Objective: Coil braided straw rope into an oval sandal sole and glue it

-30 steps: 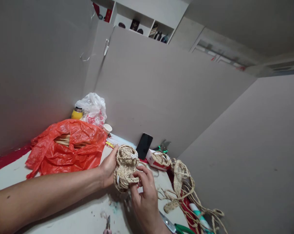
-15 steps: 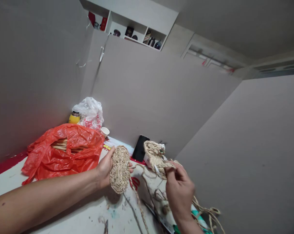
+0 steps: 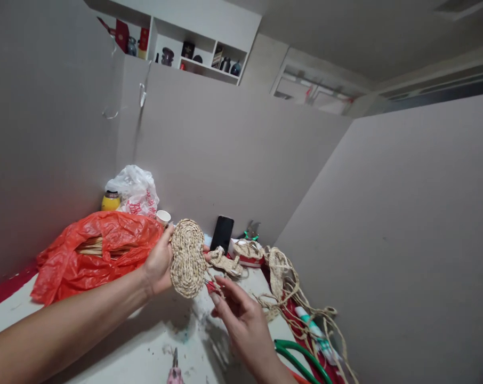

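Observation:
My left hand (image 3: 161,261) is closed around a woven straw sole (image 3: 187,258), coiled from braid and narrowed at its waist. It holds the sole upright above the table, with fingertips showing past its right edge. A braided straw cord (image 3: 210,278) comes off the sole's right side. My right hand (image 3: 241,314) has its thumb and forefinger closed on that cord, close to the sole. Just behind, a small woven straw sandal (image 3: 226,263) lies on the table.
At left sits a red plastic bag (image 3: 125,226) of straw, before a yellow jar (image 3: 111,201) and white cup (image 3: 163,217). A phone (image 3: 222,233) leans at the back. Straw cords (image 3: 281,272) and green handles (image 3: 301,354) lie right. A pointed tool (image 3: 175,370) is at the front.
The straw sandal has left my right hand and now lies on the table. My right hand has moved left to the cord beside the sole. My left hand still holds the sole.

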